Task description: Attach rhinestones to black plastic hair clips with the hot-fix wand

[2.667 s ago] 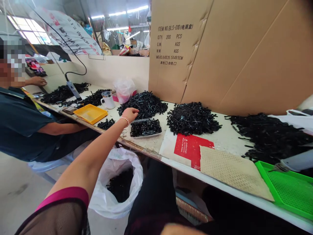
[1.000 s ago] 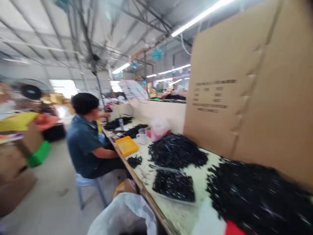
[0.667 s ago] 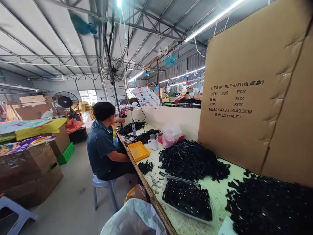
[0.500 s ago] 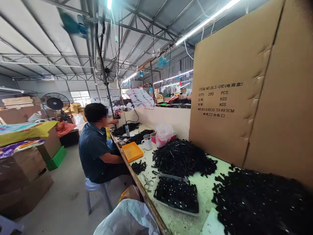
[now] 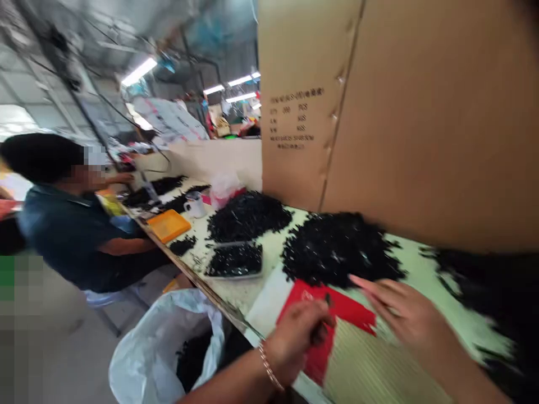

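Observation:
My left hand point(image 5: 301, 334) is curled closed over the red card point(image 5: 324, 322) at the table's near edge, pinching a small dark piece I cannot make out. My right hand point(image 5: 400, 317) reaches left with fingers stretched out, just below a big heap of black plastic parts point(image 5: 337, 249). The picture is smeared by motion.
More black heaps point(image 5: 246, 216) and a clear tray of parts point(image 5: 236, 261) lie further left, then a yellow tray point(image 5: 168, 224) and a white mug point(image 5: 194, 206). A tall cardboard sheet point(image 5: 400, 112) backs the table. A seated co-worker point(image 5: 71, 230) works at left. A white bag point(image 5: 168, 342) hangs below the edge.
The view has swung down and right from the hall to the table. Both my hands have come into view over the red card; neither showed half a second ago.

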The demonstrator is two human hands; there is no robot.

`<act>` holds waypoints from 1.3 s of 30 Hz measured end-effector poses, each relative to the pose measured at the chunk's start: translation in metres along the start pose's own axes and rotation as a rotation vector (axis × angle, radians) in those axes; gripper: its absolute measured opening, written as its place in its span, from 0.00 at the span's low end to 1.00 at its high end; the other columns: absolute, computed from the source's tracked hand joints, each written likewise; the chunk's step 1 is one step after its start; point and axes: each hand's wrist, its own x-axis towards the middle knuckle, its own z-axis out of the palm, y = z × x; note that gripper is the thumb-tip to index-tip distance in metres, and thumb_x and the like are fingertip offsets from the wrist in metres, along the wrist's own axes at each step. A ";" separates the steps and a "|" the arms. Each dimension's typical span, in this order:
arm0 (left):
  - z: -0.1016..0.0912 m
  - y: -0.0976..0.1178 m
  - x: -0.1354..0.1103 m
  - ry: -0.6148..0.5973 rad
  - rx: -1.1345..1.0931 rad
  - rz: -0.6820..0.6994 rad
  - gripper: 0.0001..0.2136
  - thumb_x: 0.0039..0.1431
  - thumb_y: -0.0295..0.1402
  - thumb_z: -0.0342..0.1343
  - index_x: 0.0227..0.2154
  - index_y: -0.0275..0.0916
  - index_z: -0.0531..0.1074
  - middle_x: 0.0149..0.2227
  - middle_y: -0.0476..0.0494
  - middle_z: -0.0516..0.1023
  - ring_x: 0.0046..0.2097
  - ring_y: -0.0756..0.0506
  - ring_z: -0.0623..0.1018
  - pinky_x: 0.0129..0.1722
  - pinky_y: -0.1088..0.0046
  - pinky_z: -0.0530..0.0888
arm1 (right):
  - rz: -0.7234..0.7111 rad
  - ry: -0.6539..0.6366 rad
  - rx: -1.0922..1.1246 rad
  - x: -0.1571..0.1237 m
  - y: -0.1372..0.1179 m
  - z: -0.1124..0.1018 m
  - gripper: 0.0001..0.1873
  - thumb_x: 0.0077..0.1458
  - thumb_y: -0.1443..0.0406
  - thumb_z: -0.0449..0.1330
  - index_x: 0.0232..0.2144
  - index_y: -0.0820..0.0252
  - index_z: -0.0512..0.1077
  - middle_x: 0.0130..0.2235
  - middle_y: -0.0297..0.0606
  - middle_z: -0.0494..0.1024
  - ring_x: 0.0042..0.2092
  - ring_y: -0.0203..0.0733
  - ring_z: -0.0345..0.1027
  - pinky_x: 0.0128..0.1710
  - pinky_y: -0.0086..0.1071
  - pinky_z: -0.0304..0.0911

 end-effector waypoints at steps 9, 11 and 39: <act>0.014 0.007 -0.019 0.027 -0.039 -0.013 0.20 0.47 0.49 0.61 0.21 0.34 0.69 0.23 0.49 0.67 0.25 0.53 0.61 0.26 0.76 0.56 | -0.073 -0.195 -0.095 -0.024 -0.065 0.000 0.11 0.65 0.65 0.49 0.45 0.60 0.70 0.40 0.41 0.75 0.39 0.42 0.69 0.40 0.37 0.65; 0.012 0.004 -0.021 0.033 -0.023 -0.001 0.19 0.48 0.48 0.60 0.21 0.35 0.70 0.23 0.49 0.67 0.25 0.53 0.61 0.26 0.76 0.57 | -0.008 -0.207 -0.044 -0.032 -0.068 -0.003 0.12 0.64 0.66 0.51 0.49 0.59 0.67 0.43 0.41 0.74 0.42 0.43 0.69 0.43 0.38 0.66; -0.045 0.013 -0.039 -0.100 -0.260 -0.252 0.06 0.40 0.31 0.63 0.22 0.34 0.75 0.22 0.49 0.69 0.26 0.54 0.66 0.30 0.77 0.63 | 0.192 -0.153 -0.006 -0.059 -0.114 0.039 0.11 0.62 0.70 0.53 0.47 0.58 0.68 0.40 0.39 0.76 0.41 0.41 0.71 0.39 0.34 0.70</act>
